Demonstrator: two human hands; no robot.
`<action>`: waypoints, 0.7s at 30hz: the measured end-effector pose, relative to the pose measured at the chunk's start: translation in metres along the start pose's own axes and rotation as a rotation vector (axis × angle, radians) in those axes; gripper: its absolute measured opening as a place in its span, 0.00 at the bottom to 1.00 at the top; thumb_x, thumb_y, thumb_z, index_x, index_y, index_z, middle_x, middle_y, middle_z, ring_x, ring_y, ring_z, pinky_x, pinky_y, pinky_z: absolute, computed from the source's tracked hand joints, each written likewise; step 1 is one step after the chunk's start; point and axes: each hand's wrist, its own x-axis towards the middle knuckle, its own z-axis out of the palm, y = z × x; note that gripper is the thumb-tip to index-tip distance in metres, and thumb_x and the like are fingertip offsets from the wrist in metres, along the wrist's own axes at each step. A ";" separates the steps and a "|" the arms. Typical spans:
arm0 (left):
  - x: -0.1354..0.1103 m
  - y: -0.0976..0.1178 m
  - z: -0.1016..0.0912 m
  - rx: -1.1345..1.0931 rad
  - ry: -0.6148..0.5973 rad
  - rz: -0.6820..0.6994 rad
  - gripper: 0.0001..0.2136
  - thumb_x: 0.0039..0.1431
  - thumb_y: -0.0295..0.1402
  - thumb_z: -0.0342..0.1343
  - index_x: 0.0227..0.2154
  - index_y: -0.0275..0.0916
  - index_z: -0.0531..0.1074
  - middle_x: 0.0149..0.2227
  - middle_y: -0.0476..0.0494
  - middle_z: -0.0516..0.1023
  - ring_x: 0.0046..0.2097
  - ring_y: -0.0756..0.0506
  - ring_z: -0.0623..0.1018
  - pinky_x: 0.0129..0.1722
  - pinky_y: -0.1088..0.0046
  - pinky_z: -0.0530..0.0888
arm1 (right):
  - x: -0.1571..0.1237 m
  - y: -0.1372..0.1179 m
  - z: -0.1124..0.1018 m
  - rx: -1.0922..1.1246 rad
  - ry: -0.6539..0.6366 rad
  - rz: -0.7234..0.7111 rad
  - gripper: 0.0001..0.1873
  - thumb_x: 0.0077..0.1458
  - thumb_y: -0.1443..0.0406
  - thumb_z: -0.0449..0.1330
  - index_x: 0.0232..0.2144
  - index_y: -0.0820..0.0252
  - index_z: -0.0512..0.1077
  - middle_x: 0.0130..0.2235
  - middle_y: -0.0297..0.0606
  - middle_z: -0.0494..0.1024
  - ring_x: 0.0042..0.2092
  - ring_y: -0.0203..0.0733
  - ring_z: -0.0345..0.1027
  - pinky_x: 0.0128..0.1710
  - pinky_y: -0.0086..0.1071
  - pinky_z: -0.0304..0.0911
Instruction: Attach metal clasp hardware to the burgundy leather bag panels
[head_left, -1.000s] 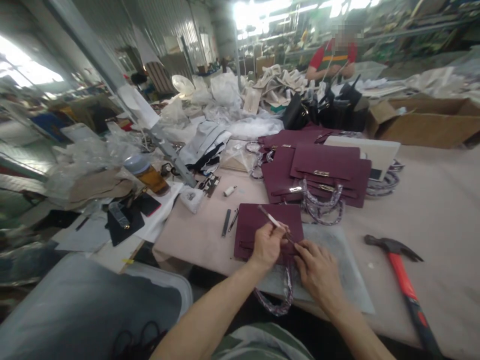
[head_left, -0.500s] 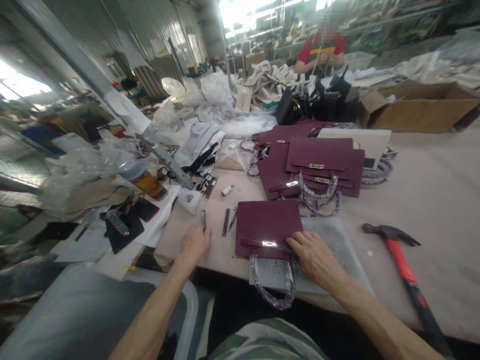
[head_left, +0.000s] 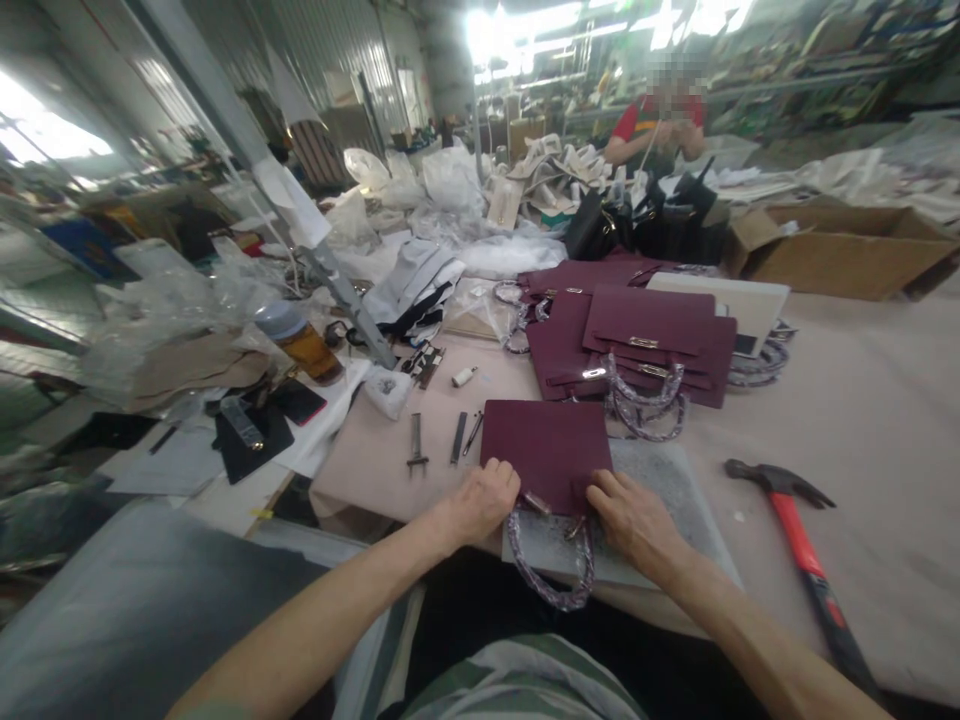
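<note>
Both hands on a maroon handbag (head_left: 547, 445) at the table's near edge.

Left hand (head_left: 484, 500) and right hand (head_left: 630, 515) clasp its lower edge, wrapped handle (head_left: 551, 570) overhanging; hammer (head_left: 799, 540) well right, bare table (head_left: 862, 420) between.

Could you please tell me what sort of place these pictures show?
Most likely a handbag-making workshop. Both hands, left hand and right hand, rest on a flat maroon leather handbag; a stack of matching maroon handbags lies behind, and a red-handled claw hammer lies on the pale work table.
</note>
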 end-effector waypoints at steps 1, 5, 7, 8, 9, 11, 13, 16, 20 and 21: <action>-0.002 -0.004 0.003 -0.013 0.004 0.026 0.08 0.61 0.19 0.51 0.40 0.32 0.70 0.40 0.35 0.70 0.41 0.36 0.70 0.34 0.62 0.73 | -0.001 0.001 0.000 0.007 0.013 0.001 0.14 0.52 0.82 0.54 0.33 0.61 0.68 0.39 0.42 0.70 0.39 0.46 0.60 0.38 0.36 0.58; -0.016 -0.025 0.019 -0.143 0.129 0.141 0.09 0.63 0.18 0.48 0.39 0.35 0.71 0.40 0.37 0.73 0.43 0.39 0.72 0.43 0.64 0.75 | -0.007 0.003 0.004 0.044 0.056 -0.009 0.14 0.51 0.83 0.53 0.31 0.62 0.70 0.42 0.43 0.72 0.40 0.46 0.61 0.39 0.35 0.59; -0.024 -0.031 0.027 -0.199 0.226 0.181 0.11 0.65 0.19 0.46 0.41 0.36 0.72 0.42 0.37 0.74 0.45 0.41 0.74 0.47 0.65 0.75 | -0.010 0.001 0.006 0.058 0.084 -0.005 0.14 0.52 0.82 0.52 0.33 0.63 0.71 0.44 0.44 0.72 0.42 0.47 0.62 0.40 0.37 0.61; -0.028 -0.032 0.031 -0.210 0.265 0.191 0.12 0.66 0.20 0.45 0.42 0.36 0.73 0.44 0.37 0.74 0.46 0.42 0.74 0.48 0.65 0.75 | -0.011 0.000 0.007 0.066 0.100 0.000 0.14 0.53 0.81 0.52 0.34 0.63 0.72 0.45 0.45 0.73 0.43 0.48 0.62 0.42 0.37 0.62; -0.030 -0.032 0.034 -0.213 0.296 0.191 0.13 0.67 0.20 0.44 0.44 0.36 0.73 0.45 0.36 0.74 0.47 0.42 0.75 0.49 0.65 0.75 | -0.012 -0.001 0.008 0.076 0.117 0.006 0.15 0.55 0.81 0.51 0.36 0.64 0.73 0.46 0.45 0.73 0.43 0.48 0.62 0.43 0.38 0.63; -0.032 -0.027 0.040 -0.214 0.349 0.165 0.14 0.67 0.20 0.44 0.46 0.36 0.74 0.47 0.35 0.75 0.48 0.42 0.75 0.50 0.64 0.76 | -0.013 -0.004 0.010 0.097 0.154 0.030 0.16 0.58 0.79 0.50 0.39 0.66 0.74 0.47 0.46 0.73 0.45 0.49 0.63 0.45 0.39 0.64; -0.030 -0.020 0.046 -0.230 0.423 0.114 0.15 0.67 0.21 0.44 0.48 0.35 0.74 0.49 0.34 0.75 0.50 0.41 0.75 0.52 0.62 0.76 | -0.014 -0.006 0.013 0.119 0.192 0.073 0.17 0.60 0.78 0.49 0.42 0.67 0.75 0.48 0.47 0.74 0.46 0.49 0.64 0.45 0.40 0.65; -0.022 -0.007 0.054 -0.283 0.543 0.032 0.17 0.67 0.21 0.43 0.49 0.34 0.75 0.50 0.33 0.75 0.52 0.40 0.74 0.55 0.58 0.76 | -0.015 -0.005 0.018 0.152 0.250 0.157 0.16 0.63 0.76 0.48 0.43 0.68 0.75 0.47 0.48 0.74 0.47 0.50 0.64 0.47 0.42 0.66; -0.014 0.005 0.055 -0.359 0.628 -0.056 0.17 0.69 0.22 0.42 0.48 0.34 0.75 0.48 0.35 0.76 0.52 0.39 0.74 0.55 0.58 0.76 | -0.015 0.000 0.020 0.222 0.305 0.215 0.16 0.63 0.74 0.48 0.42 0.67 0.75 0.47 0.47 0.74 0.49 0.51 0.64 0.49 0.44 0.65; -0.014 0.008 0.053 -0.365 0.644 -0.067 0.17 0.69 0.22 0.42 0.48 0.34 0.75 0.48 0.35 0.76 0.52 0.39 0.74 0.55 0.58 0.76 | -0.014 0.001 0.019 0.246 0.301 0.218 0.16 0.64 0.72 0.48 0.42 0.67 0.75 0.47 0.47 0.74 0.49 0.51 0.64 0.49 0.44 0.65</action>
